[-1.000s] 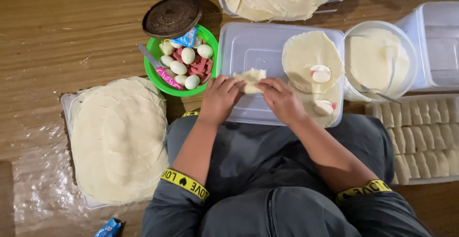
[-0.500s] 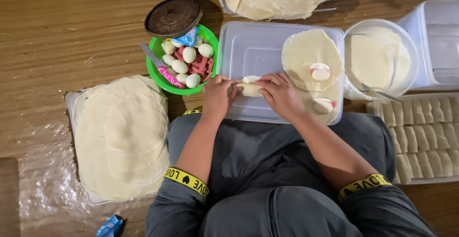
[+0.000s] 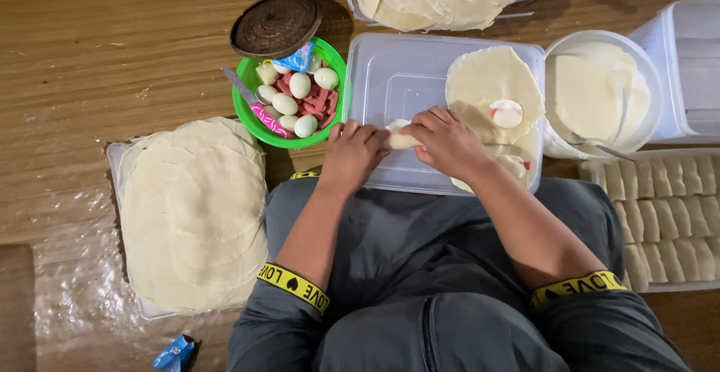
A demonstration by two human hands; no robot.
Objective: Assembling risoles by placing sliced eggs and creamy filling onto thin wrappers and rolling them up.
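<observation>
Wrappers [image 3: 191, 211], thin, round and pale, are stacked on a tray at the left, near the knee, where a fresh sheet can be reached without leaning. Farther off, a green bowl [image 3: 289, 94] of peeled eggs and red sausage strips is kept just beside the work surface, with a dark round lid [image 3: 276, 24] resting on its far rim. An upturned clear container lid [image 3: 405, 98] is laid across the lap as a board. On it a small rolled wrapper [image 3: 399, 138] is held between both hands: the left hand [image 3: 352, 154] is curled, fingers pressed together against the roll's left end, and the right hand [image 3: 448, 141] is cupped over its right end, fingertips pinching the fold shut. An open wrapper [image 3: 491, 87] bearing half an egg lies just right of the hands. A white tub [image 3: 600, 91] of batter stands farther right, and finished rolls [image 3: 660, 214] are lined in a tray at the far right, kept apart from the loose fillings.
</observation>
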